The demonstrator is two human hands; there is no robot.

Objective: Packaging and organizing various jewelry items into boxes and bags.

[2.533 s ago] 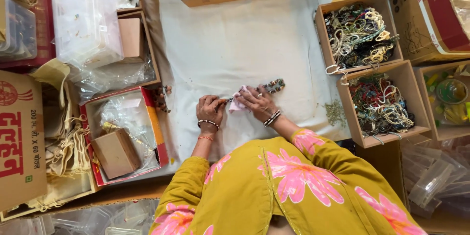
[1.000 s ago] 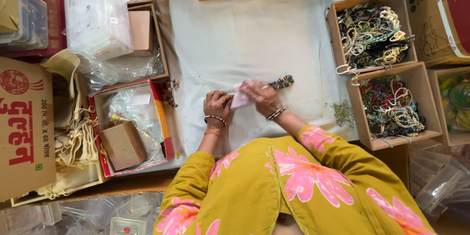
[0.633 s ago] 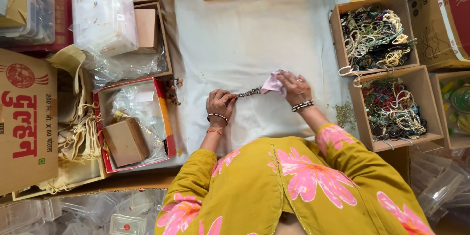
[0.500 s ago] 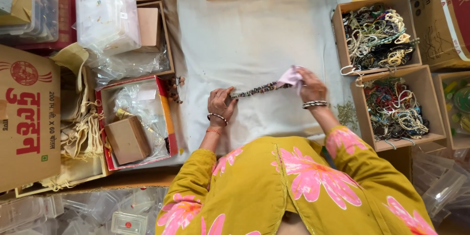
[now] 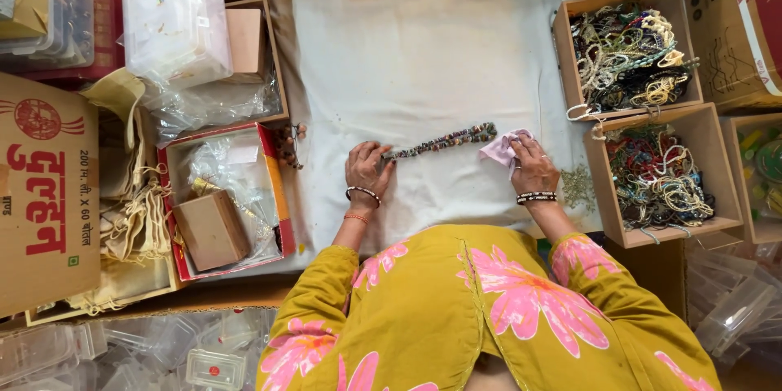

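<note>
Beaded strand (image 5: 444, 141) lay stretched on white cloth (image 5: 423, 57) mid-bench, left hand (image 5: 366, 169) fingers pinching its 8 o'clock end, right hand (image 5: 531, 167) fingers closed on pink rag (image 5: 498, 148) at strand's 3 o'clock end, jewellery box (image 5: 661, 179) further at 3 o'clock.

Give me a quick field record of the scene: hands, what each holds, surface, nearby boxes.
left hand: pins one end of the beaded strand to the cloth
right hand: holds a pink cloth at the strand's other end
strand: stretched out straight between the hands
surface: white sheet
right side: open cardboard boxes of tangled jewellery
left side: red-rimmed box with plastic bags
</note>
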